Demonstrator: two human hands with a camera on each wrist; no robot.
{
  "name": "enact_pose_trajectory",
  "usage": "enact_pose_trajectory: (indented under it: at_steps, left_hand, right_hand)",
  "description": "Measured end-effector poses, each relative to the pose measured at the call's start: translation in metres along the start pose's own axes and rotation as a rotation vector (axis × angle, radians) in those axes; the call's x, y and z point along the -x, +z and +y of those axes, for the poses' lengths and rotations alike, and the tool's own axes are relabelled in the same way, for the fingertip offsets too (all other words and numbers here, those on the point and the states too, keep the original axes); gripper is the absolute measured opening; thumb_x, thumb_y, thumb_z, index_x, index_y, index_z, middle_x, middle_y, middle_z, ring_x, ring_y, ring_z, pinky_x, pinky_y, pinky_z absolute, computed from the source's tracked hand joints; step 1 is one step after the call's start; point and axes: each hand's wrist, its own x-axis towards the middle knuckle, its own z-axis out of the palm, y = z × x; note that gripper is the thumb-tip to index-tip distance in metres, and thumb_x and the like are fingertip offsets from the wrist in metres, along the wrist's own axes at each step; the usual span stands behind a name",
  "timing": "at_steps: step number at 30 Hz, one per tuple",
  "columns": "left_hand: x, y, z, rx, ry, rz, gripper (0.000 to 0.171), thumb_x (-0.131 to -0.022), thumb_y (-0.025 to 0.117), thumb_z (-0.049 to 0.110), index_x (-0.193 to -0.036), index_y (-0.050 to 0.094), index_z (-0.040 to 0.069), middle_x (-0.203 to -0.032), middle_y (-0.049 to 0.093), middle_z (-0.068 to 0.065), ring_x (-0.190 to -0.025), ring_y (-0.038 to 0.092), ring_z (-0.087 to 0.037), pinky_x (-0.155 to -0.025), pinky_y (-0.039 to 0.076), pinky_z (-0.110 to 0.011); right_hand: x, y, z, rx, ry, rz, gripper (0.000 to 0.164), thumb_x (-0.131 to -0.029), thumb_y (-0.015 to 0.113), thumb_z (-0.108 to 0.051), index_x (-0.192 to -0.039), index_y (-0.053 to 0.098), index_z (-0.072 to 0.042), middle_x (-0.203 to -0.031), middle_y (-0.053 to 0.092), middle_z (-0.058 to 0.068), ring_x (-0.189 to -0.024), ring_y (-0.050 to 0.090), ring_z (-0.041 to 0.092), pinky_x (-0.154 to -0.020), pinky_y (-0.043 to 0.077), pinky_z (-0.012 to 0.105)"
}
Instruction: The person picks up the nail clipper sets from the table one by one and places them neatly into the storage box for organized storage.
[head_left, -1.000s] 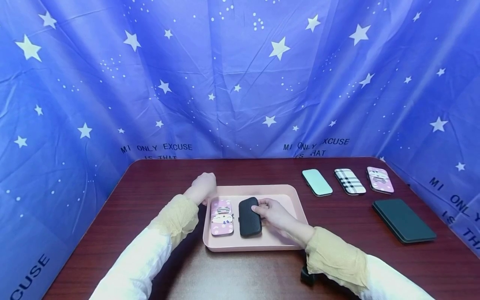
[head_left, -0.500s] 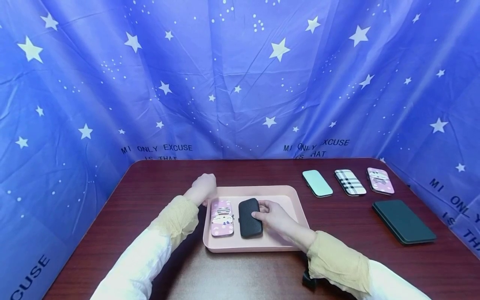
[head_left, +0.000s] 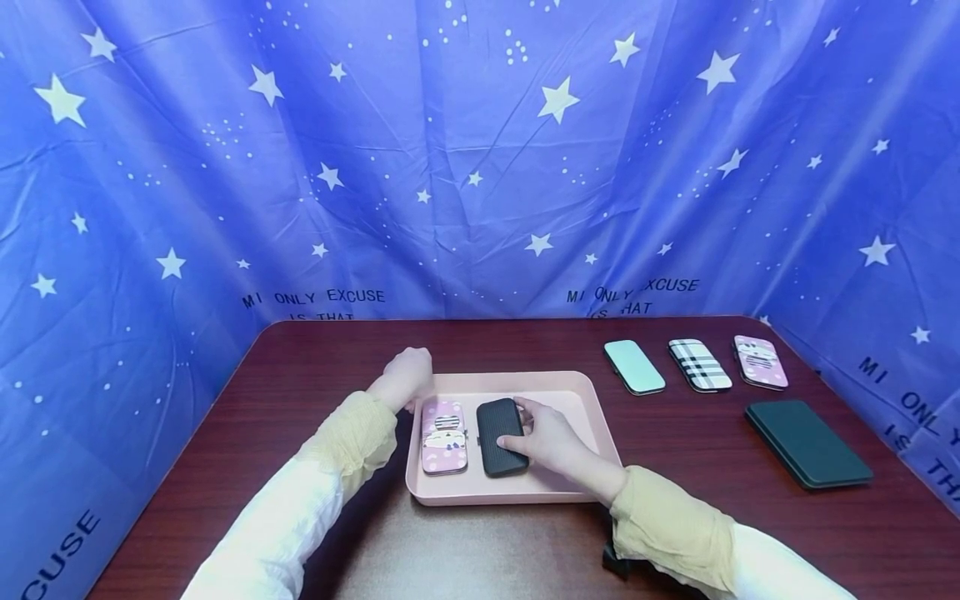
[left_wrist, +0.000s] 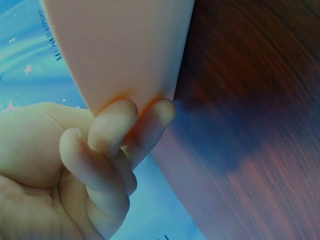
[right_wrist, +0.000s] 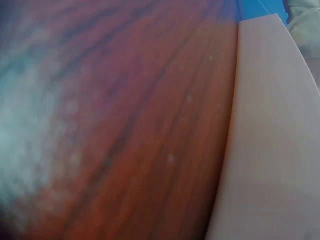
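I see the black case [head_left: 497,442], ribbed, round-cornered, pinched by the right hand [head_left: 553,435], fingertips partly hidden; the left hand [head_left: 408,373] grips the tray [head_left: 502,498], thumb hard to make out.

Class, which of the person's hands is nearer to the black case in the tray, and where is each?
Right. The right hand holds the black case by its right side; the left hand is farther away, at the far left corner of the tray.

The tray [head_left: 517,498] is partly hidden at ten o'clock by the left hand [head_left: 407,375]; the left sleeve [head_left: 270,517] is cut off toward seven.
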Motion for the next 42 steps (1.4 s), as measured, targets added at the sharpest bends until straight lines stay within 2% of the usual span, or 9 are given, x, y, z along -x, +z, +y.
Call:
enact_pose_trajectory:
  at_steps: [6, 18, 23, 29, 32, 36, 40, 42]
  left_hand:
    - [0.001, -0.001, 0.000, 0.001, 0.001, -0.002, 0.036, -0.064, 0.068, -0.008, -0.099, 0.059, -0.002, -0.086, 0.065, -0.020, -0.047, 0.062, -0.018, -0.038, 0.051, -0.026]
    - [0.000, -0.001, 0.001, 0.005, -0.005, -0.008, 0.030, -0.066, 0.067, -0.007, -0.094, 0.061, -0.001, -0.083, 0.065, -0.019, -0.046, 0.062, -0.017, -0.038, 0.051, -0.026]
    - [-0.001, -0.001, 0.001, 0.000, -0.005, -0.012, 0.033, -0.063, 0.069, -0.009, -0.095, 0.060, -0.001, -0.084, 0.064, -0.018, -0.047, 0.062, -0.018, -0.039, 0.052, -0.026]
    - [-0.001, -0.001, 0.001, -0.028, 0.006, -0.007, 0.034, -0.060, 0.070, -0.010, -0.092, 0.061, -0.002, -0.075, 0.063, -0.016, -0.046, 0.061, -0.017, -0.039, 0.052, -0.027]
    - [0.000, 0.000, 0.002, -0.032, 0.006, -0.007, 0.033, -0.061, 0.070, -0.010, -0.092, 0.061, -0.003, -0.073, 0.064, -0.016, -0.045, 0.061, -0.016, -0.039, 0.052, -0.026]
    - [0.000, 0.000, 0.002, -0.033, 0.010, -0.002, 0.033, -0.062, 0.069, -0.009, -0.093, 0.061, -0.003, -0.074, 0.064, -0.017, -0.044, 0.061, -0.016, -0.038, 0.052, -0.026]
    - [0.001, 0.000, 0.002, -0.035, 0.014, 0.005, 0.034, -0.062, 0.070, -0.009, -0.093, 0.060, -0.003, -0.076, 0.064, -0.018, -0.043, 0.060, -0.016, -0.038, 0.051, -0.025]
    - [0.000, 0.000, 0.002, -0.032, 0.010, 0.003, 0.033, -0.062, 0.069, -0.009, -0.093, 0.060, -0.003, -0.077, 0.064, -0.019, -0.043, 0.060, -0.016, -0.038, 0.051, -0.025]
  right_hand:
    - [0.000, -0.002, 0.000, 0.093, -0.070, 0.028, 0.069, -0.067, 0.083, -0.017, -0.124, 0.054, 0.010, -0.075, 0.061, 0.002, -0.070, 0.055, 0.011, -0.067, 0.049, 0.027]
    - [-0.001, -0.003, -0.002, 0.194, -0.097, 0.010, 0.058, -0.068, 0.082, -0.019, -0.116, 0.061, 0.006, -0.066, 0.054, -0.001, -0.063, 0.047, 0.010, -0.058, 0.043, 0.025]
    - [-0.001, -0.005, -0.003, 0.229, -0.105, 0.004, 0.047, -0.068, 0.082, -0.021, -0.107, 0.065, 0.001, -0.063, 0.051, -0.002, -0.062, 0.045, 0.010, -0.057, 0.040, 0.024]
    - [0.000, -0.005, -0.004, 0.269, -0.108, 0.026, 0.041, -0.067, 0.083, -0.023, -0.097, 0.067, 0.000, -0.063, 0.054, -0.001, -0.064, 0.046, 0.012, -0.059, 0.042, 0.026]
    - [0.000, -0.006, -0.005, 0.274, -0.107, 0.020, 0.042, -0.067, 0.083, -0.023, -0.099, 0.067, 0.000, -0.064, 0.054, -0.001, -0.064, 0.046, 0.011, -0.060, 0.043, 0.026]
    - [0.002, -0.011, -0.008, 0.267, -0.079, -0.030, 0.047, -0.069, 0.081, -0.021, -0.106, 0.065, 0.004, -0.070, 0.057, 0.002, -0.066, 0.049, 0.012, -0.063, 0.046, 0.027]
    - [0.005, -0.019, -0.012, 0.169, 0.007, -0.110, 0.057, -0.075, 0.077, -0.017, -0.121, 0.055, 0.010, -0.089, 0.065, 0.011, -0.063, 0.061, 0.012, -0.067, 0.053, 0.025]
    - [0.006, -0.024, -0.014, 0.092, 0.054, -0.140, 0.060, -0.078, 0.075, -0.014, -0.127, 0.050, 0.011, -0.098, 0.065, 0.016, -0.060, 0.065, 0.015, -0.063, 0.056, 0.026]
